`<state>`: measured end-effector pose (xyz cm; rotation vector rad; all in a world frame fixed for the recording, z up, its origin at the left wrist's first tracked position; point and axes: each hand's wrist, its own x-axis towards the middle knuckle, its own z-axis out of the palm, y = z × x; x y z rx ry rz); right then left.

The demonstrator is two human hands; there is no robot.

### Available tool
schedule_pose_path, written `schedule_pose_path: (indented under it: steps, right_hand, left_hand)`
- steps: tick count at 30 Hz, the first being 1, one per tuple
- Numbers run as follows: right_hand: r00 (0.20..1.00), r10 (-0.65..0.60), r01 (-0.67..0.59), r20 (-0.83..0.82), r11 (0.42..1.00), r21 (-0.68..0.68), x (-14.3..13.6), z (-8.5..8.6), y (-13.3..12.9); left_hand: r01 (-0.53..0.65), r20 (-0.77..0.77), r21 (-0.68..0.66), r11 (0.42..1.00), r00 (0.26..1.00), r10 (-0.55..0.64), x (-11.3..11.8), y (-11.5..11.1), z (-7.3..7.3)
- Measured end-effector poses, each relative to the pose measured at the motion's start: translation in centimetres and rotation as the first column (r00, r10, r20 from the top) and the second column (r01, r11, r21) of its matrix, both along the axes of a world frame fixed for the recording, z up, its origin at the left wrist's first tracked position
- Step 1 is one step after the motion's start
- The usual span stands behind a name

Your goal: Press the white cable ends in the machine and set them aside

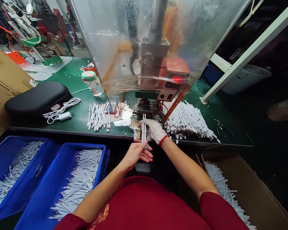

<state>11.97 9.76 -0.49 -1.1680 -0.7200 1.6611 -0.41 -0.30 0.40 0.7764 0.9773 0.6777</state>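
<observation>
Two slim white strips (pixel 144 129) lie side by side, pointing into the dark press head (pixel 144 108) at the bench's front. My left hand (pixel 137 154) is bare and pinches their near ends between thumb and fingers. On the right, my right hand (pixel 155 130), in a white glove with a red cuff, has its fingertips closed on the strips near the press. Left of the press sits a small group of white strips (pixel 99 116). A large pile of white strips (pixel 189 119) lies to the right.
A clear plastic shield (pixel 115 38) hangs over the press. A jar (pixel 93 83), black cushion (pixel 38 98), coiled white cable (pixel 62 111) and pliers (pixel 222 127) are on the bench. Blue bins (pixel 83 146) stand lower left, a cardboard box (pixel 261 195) lower right.
</observation>
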Motion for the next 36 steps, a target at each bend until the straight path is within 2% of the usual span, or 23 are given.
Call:
schedule_pose_path:
  steps: [3, 7, 17, 25, 28, 32, 34, 36]
  right_hand:
    - [0.999, -0.038, 0.039, -0.014, 0.999, 0.037, -0.3, 0.2, 1.1]
    - [0.996, -0.074, 0.073, -0.047, 0.997, -0.01, -0.5, 0.2, 1.6]
    - [0.998, -0.07, 0.07, -0.008, 0.998, -0.002, -0.3, 0.1, 2.0]
    - [0.999, -0.05, 0.05, 0.011, 0.999, -0.006, -0.5, -1.1, 2.7]
    - [0.998, -0.064, 0.064, 0.002, 0.998, 0.0, -0.6, -0.5, 2.6]
    - [0.997, -0.062, 0.066, -0.048, 0.995, 0.075, -0.6, 1.3, 1.8]
    - [0.998, -0.044, 0.05, -0.051, 0.992, 0.12, -0.5, 2.1, 1.3]
    - [0.998, -0.001, 0.01, -0.061, 0.989, 0.145, -0.2, 2.5, 0.6]
  left_hand:
    - [0.006, 0.006, 0.019, 1.0, 1.0, -0.006, 0.0, 0.0, -0.1]
    - [0.003, -0.008, 0.024, 1.0, 1.0, -0.003, 0.1, 0.1, -0.2]
    - [-0.012, 0.033, 0.015, 1.0, 0.999, 0.011, 0.6, 0.3, -1.0]
    - [-0.014, 0.049, 0.03, 0.999, 0.999, 0.013, 0.6, 0.4, -1.3]
    - [-0.025, 0.042, 0.035, 0.999, 0.999, 0.024, 0.6, 0.3, -1.1]
    - [-0.056, 0.024, 0.059, 0.997, 0.998, 0.054, 0.8, 0.2, -0.7]
    - [-0.064, 0.024, 0.085, 0.994, 0.998, 0.062, 0.6, -0.2, -0.9]
    - [-0.022, 0.015, 0.111, 0.994, 1.0, 0.02, 0.2, -1.0, -1.5]
